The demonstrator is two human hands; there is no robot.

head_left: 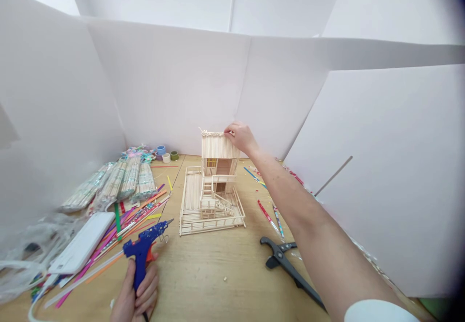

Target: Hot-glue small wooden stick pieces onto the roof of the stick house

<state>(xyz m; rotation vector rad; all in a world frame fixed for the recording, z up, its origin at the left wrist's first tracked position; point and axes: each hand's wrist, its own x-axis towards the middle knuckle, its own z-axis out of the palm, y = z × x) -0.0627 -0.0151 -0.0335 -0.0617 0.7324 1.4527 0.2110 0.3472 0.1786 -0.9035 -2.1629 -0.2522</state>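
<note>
A small house model [214, 186] built of thin wooden sticks stands on the wooden table [218, 273], with a fenced platform and stairs in front. My right hand [240, 135] reaches out to the top right edge of its stick roof, fingers pinched together against the roof ridge. My left hand [136, 295] is low at the near edge, wrapped round the handle of a blue hot glue gun [143, 244] whose nozzle points right and slightly up toward the model.
Bundles of wooden sticks in wrappers [112, 184] and loose coloured strips [127, 225] lie on the left, beside a white flat box [82, 249]. Black pliers [286, 266] lie right of centre. Small tape rolls [166, 155] sit at the back. White panels [174, 84] enclose the table.
</note>
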